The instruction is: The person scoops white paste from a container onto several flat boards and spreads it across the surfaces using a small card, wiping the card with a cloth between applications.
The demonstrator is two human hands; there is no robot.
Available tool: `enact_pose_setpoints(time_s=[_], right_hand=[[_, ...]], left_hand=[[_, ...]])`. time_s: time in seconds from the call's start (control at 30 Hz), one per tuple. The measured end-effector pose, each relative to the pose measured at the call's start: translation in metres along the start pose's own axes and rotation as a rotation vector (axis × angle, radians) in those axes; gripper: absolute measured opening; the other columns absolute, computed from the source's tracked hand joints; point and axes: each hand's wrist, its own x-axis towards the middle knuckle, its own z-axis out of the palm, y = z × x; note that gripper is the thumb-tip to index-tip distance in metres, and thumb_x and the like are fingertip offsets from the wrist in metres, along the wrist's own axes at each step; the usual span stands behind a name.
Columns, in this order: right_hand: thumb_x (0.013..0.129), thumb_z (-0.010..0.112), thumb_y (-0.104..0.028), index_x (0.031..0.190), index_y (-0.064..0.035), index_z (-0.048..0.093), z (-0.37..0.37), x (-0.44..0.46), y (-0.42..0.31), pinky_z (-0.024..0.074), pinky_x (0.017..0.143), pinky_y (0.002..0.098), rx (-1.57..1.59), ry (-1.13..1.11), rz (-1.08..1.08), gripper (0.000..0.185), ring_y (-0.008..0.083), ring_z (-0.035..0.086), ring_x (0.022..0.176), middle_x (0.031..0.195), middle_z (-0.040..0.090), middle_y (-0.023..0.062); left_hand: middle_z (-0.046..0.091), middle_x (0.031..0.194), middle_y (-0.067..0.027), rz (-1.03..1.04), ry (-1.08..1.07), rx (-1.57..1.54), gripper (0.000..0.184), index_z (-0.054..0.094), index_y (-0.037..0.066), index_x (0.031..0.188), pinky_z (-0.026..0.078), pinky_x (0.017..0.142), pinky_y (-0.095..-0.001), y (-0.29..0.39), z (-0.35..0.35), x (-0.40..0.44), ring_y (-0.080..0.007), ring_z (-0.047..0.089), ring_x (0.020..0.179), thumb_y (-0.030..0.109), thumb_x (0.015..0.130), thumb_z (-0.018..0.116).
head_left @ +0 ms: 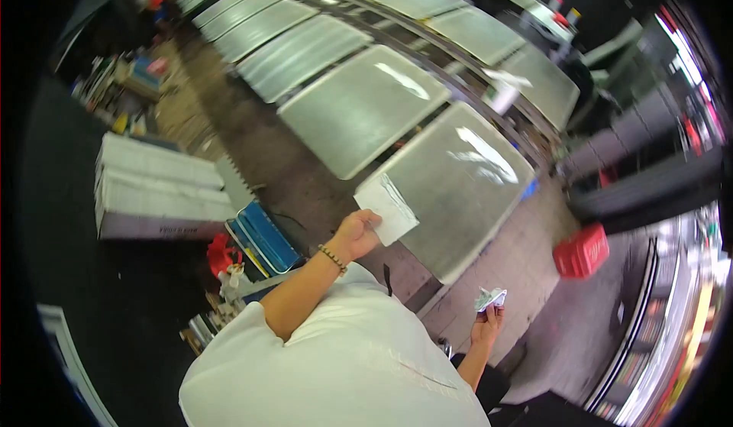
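My left hand, with a beaded bracelet on its wrist, pinches a flat white square piece at its left edge. Grey streaks run along the upper right side of that piece; I cannot tell whether it is card or folded cloth. It is held in front of the nearest metal-grey panel, and the image does not show whether they touch. Lower right, my right hand grips a small crumpled white and greenish wad, its material too blurred to make out. That hand is beyond the panel's front corner.
Several similar panels stretch away in two rows. White boxes and a blue metal toolbox stand at left. A red crate sits on the floor at right, near a shelf rack. A white container stands between the rows.
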Motion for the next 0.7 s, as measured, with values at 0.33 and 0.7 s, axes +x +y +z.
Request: enact_pose_setpoints(time_s=[0.33,0.7], right_hand=[[0.092,0.069,0.004,0.124,-0.0051,0.057,0.235,0.036,0.11,0.0536,0.098,0.035,-0.24,-0.385,0.211,0.035,0.0207,0.065,0.11,0.121,0.065,0.007],[0.093,0.068,0.001,0.117,-0.0069,0.057,0.508,0.077,0.326,0.0541,0.072,0.0229,-0.297,-0.56,0.562,0.028,0.008,0.059,0.076,0.105,0.064,0.0028]], left_hand=[[0.058,0.138,-0.0232,0.282,-0.022,-0.212,0.052,0.048,-0.011,0.136,0.039,0.118,-0.0563,0.185,-0.061,-0.001,-0.0392,0.055,0.132,-0.004,0.085,0.051],[0.061,0.134,-0.0187,0.688,0.09,-0.208,0.051,0.05,-0.006,0.134,0.042,0.116,-0.0535,0.444,-0.167,-0.074,-0.0355,0.056,0.129,-0.005,0.084,0.057]])
